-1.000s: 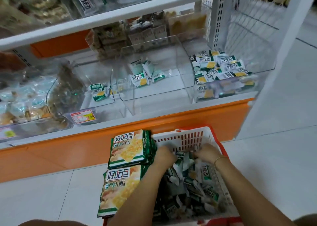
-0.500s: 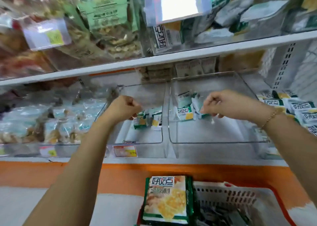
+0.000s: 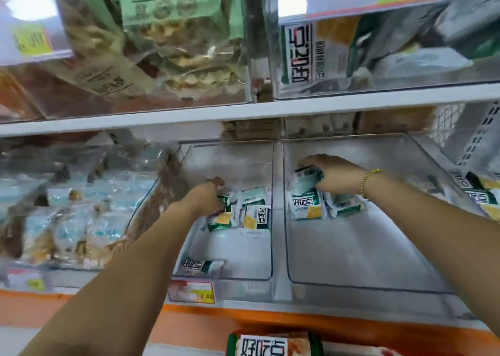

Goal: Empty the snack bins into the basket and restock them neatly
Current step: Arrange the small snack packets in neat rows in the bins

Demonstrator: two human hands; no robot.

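1. Blur smears the bags beyond my left hand (image 3: 208,196) and the stock on the shelf above both hands. The big pack (image 3: 267,346) below my forearms is cut off by the lower edge.
2. Fingertips of my left hand are hidden behind the hand itself. It touches a green packet (image 3: 220,216) in the left bin (image 3: 238,253), but I cannot tell whether it grips it. Two white packets (image 3: 253,209) lie just past it toward my right hand. A lone packet (image 3: 203,266) lies nearer to me, at the bin's front.
3. My right hand (image 3: 335,177) holds a tilted packet (image 3: 307,178) in the right bin (image 3: 365,247). The fingers curl over its top and the thumb is tucked under. It rests on a small stack (image 3: 305,207) directly below the grip.
4. Half a second ago both hands hung higher, pinching packets in the air above the bins. Both have since dropped down among the packets lying in them.
5. Then the basket showed beside the big pack; now I cannot make it out.
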